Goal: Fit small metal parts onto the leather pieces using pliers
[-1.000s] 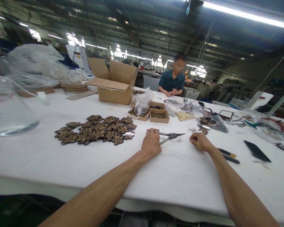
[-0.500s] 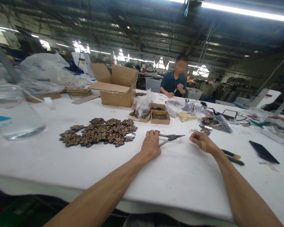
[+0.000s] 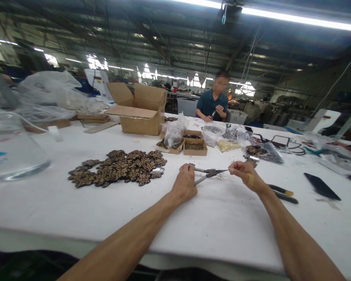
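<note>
My left hand (image 3: 185,182) is wrapped round the handles of long-nosed pliers (image 3: 211,173), whose thin jaws point right. At the tip of the jaws is my right hand (image 3: 242,173), thumb and fingers pinched together; whatever they hold is too small to make out. A strip of tape is stuck near its wrist. Under the jaws lies a little scatter of tiny metal pieces (image 3: 220,176). Left of my hands spreads a pile of leopard-print patches (image 3: 125,168) with dark edges.
Small boxes of beads or studs (image 3: 195,147) and an open cardboard box (image 3: 142,119) stand beyond my hands. To the right lie black-and-yellow handled pliers (image 3: 282,193) and a dark phone (image 3: 321,186). A clear jug (image 3: 14,156) stands left. A co-worker (image 3: 212,103) sits opposite.
My right hand has moved left until its pinched fingers meet the pliers' tip. The left hand keeps its grip on the pliers. The whole view has shifted slightly.
</note>
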Tool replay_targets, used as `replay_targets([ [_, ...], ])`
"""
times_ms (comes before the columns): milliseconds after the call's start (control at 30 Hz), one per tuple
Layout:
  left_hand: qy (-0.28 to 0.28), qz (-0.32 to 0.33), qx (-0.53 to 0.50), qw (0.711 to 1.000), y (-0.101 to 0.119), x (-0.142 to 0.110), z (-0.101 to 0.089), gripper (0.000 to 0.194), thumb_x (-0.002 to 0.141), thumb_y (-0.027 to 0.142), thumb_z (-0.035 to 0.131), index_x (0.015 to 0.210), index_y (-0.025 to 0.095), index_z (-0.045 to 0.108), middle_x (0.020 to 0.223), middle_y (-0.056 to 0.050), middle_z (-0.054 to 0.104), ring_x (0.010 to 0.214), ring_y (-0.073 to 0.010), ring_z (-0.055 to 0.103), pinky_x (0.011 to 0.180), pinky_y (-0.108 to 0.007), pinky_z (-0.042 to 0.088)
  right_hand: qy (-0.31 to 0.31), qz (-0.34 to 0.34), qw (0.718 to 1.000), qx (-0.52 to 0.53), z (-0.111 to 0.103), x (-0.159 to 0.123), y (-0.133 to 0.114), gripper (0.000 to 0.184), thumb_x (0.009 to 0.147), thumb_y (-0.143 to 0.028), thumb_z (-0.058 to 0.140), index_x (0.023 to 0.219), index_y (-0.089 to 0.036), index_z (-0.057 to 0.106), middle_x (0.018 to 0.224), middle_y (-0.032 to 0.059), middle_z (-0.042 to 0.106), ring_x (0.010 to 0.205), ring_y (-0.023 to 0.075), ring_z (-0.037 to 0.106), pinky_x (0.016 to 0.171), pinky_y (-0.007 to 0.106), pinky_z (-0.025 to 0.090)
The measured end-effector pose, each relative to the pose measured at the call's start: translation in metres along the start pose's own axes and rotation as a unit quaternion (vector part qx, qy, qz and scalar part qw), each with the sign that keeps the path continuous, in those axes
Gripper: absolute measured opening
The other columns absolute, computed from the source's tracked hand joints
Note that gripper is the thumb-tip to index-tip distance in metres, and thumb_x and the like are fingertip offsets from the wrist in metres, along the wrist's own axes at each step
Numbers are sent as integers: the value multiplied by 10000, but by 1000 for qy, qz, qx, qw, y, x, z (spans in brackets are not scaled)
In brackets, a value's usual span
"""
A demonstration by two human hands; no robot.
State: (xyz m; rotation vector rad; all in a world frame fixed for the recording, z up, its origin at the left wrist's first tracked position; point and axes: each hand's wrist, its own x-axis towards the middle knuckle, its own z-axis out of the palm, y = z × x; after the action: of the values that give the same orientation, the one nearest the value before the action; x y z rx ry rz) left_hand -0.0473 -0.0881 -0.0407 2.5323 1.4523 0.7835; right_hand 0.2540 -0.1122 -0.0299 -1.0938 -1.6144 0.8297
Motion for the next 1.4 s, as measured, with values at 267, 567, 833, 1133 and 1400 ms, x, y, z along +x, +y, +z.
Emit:
replay_targets([
  [267, 12, 17, -16, 1000, -1, 0, 1, 760, 564, -4, 620, 1304, 110, 488, 1287, -161, 491, 1242, -294, 475, 1039, -381, 478, -6, 27, 996, 88, -1, 0, 11, 310, 795, -461, 814, 871, -173, 729, 798, 52, 690, 767, 198, 613, 768, 348, 488],
  [567, 14, 27, -42, 999, 1, -1, -2, 763, 553, -15, 618, 1292, 129, 491, 1317, -160, 484, 1268, -298, 471, 1062, -401, 471, -44, 68, 975, 205, 6, -2, 4, 282, 766, -414, 851, 832, -173, 722, 802, 47, 681, 772, 190, 623, 825, 372, 525],
  [833, 31, 47, -58, 997, -1, -1, 1, 776, 547, -31, 604, 1290, 162, 488, 1337, -141, 478, 1286, -293, 471, 1075, -421, 474, -95, 110, 940, 309, 8, -4, -4, 234, 774, -341, 849, 763, -159, 702, 767, 45, 634, 744, 181, 583, 885, 422, 524],
  [1133, 37, 49, -73, 995, -1, -2, 0, 775, 533, -27, 599, 1278, 160, 493, 1332, -141, 475, 1287, -295, 471, 1077, -427, 476, -47, 106, 958, 262, 7, -3, -1, 251, 760, -339, 851, 910, -166, 749, 805, 53, 698, 734, 189, 652, 795, 381, 560],
  [1400, 26, 36, -56, 997, 1, -3, -4, 773, 540, -17, 600, 1287, 146, 485, 1321, -148, 479, 1272, -288, 473, 1083, -412, 465, 23, 35, 993, 109, 15, -5, -2, 326, 692, -345, 904, 944, -175, 787, 827, 66, 750, 733, 217, 688, 733, 386, 585],
])
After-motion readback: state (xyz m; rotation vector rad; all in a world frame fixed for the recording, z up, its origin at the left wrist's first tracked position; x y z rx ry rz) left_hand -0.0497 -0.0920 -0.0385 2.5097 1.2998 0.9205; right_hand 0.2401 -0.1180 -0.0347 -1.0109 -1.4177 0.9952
